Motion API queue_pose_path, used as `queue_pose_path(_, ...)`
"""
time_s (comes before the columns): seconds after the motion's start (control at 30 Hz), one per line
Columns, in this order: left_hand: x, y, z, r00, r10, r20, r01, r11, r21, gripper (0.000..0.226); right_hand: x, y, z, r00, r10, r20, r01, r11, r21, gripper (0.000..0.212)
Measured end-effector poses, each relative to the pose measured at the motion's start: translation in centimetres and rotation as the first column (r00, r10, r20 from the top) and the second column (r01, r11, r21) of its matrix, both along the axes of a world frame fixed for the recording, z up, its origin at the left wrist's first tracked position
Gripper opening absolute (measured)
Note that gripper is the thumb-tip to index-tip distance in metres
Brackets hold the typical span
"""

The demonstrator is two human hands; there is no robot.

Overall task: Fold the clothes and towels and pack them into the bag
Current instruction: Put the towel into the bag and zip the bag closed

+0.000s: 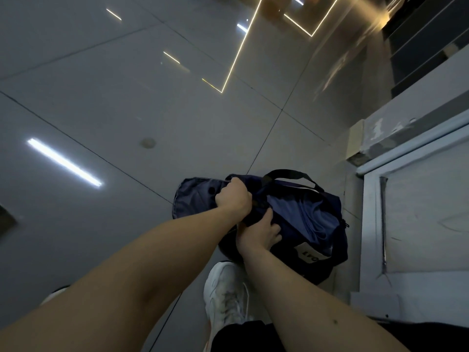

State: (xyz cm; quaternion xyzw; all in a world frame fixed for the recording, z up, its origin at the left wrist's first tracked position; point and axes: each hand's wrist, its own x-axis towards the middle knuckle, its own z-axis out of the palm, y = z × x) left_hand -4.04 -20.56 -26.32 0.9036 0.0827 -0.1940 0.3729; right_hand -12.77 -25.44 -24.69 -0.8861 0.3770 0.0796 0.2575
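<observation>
A dark navy duffel bag (327,199) with black handles and a white label sits on the grey tiled floor beside my foot. Its top is open, and blue fabric (307,217) lies inside. My left hand (233,199) is clenched on the bag's left end, where the flap (195,196) hangs out. My right hand (261,232) grips the near edge of the bag's opening, fingers curled over the dark rim.
A white bed or mattress frame (418,199) stands close on the right. My white shoe (225,295) is just below the bag. Glossy floor tiles (127,110) with light reflections stretch to the left and ahead. Dark steps or shelving (426,47) are at the top right.
</observation>
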Motion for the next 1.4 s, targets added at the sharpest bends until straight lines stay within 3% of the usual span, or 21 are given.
queue_pose_path(0.17, 0.7, 1.2, -0.4, 0.993, 0.121, -0.007, -0.121, 0.990, -0.075, 0.028, 2.2, -2.0, 0.2, 0.973, 0.225, 0.057, -0.220, 0.972, -0.081, 0.099)
queue_pose_path(0.27, 0.7, 1.9, -1.2, 0.988, 0.152, 0.021, -0.146, 0.977, -0.157, 0.023, 2.8, -3.3, 0.8, 0.939, 0.340, -0.055, -0.344, 0.925, -0.164, 0.099)
queue_pose_path(0.4, 0.2, 2.1, -3.5, 0.969, 0.237, -0.075, -0.249, 0.911, -0.329, 0.008, 0.9, -3.7, 0.3, 0.898, 0.414, -0.147, -0.439, 0.851, -0.289, 0.073)
queue_pose_path(0.6, -0.2, 2.1, -3.6, 0.944, 0.292, -0.154, -0.329, 0.819, -0.469, 0.026, -0.2, -3.3, 1.0, 0.859, 0.459, -0.227, -0.508, 0.814, -0.282, 0.031)
queue_pose_path(0.8, -0.8, 3.0, -3.8, 0.961, 0.237, -0.142, -0.277, 0.820, -0.502, 0.039, 1.7, -3.5, 3.0, 0.838, 0.498, -0.223, -0.545, 0.780, -0.308, 0.032)
queue_pose_path(0.93, -0.8, 3.4, -3.0, 0.972, 0.200, -0.123, -0.235, 0.841, -0.487, 0.035, 2.8, -2.7, 4.0, 0.857, 0.507, -0.089, -0.507, 0.801, -0.318, 0.029)
queue_pose_path(1.07, -1.0, 4.7, -1.7, 0.991, 0.068, -0.113, -0.111, 0.893, -0.437, 0.007, 3.8, -1.3, 4.5, 0.834, 0.550, -0.047, -0.537, 0.791, -0.294, 0.017)
queue_pose_path(1.2, -0.9, 8.5, 1.1, 0.979, -0.163, -0.125, 0.127, 0.958, -0.259, 0.020, 5.3, 1.2, 3.9, 0.799, 0.602, -0.008, -0.594, 0.786, -0.175, 0.012)
queue_pose_path(1.4, -0.8, 19.3, 4.8, 0.965, -0.140, -0.223, 0.114, 0.986, -0.122, 0.022, 7.6, 11.3, 2.8, 0.639, 0.768, 0.036, -0.767, 0.640, -0.031, 0.017)
